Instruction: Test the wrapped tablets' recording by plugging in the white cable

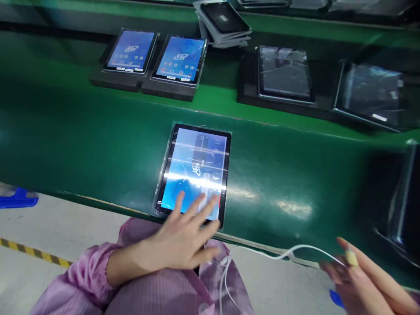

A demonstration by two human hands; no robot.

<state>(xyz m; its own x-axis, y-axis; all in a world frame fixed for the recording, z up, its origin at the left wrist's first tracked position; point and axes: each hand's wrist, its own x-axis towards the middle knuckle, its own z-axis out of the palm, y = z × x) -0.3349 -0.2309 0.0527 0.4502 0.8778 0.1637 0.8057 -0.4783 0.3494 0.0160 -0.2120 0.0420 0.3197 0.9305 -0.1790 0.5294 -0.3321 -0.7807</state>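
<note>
A lit tablet (pixel 197 162) in a clear film lies flat on the green belt (pixel 82 140) at its near edge. My left hand (pixel 183 236), in a pink sleeve, rests with spread fingers on the tablet's lower end, fingertips touching the screen. My right hand (pixel 364 280) hovers blurred at the lower right, off the belt, its fingers pinching the end of a white cable (pixel 272 256). The cable curves left from that hand and hangs down over my lap.
Two lit tablets (pixel 131 50) (pixel 180 59) sit on dark foam pads at the far side. Dark-screened tablets (pixel 284 74) (pixel 372 94) lie farther right, another dark device (pixel 405 201) at the right edge. A stack of sleeves (pixel 225 22) is at the top. A blue bin (pixel 16 199) is left.
</note>
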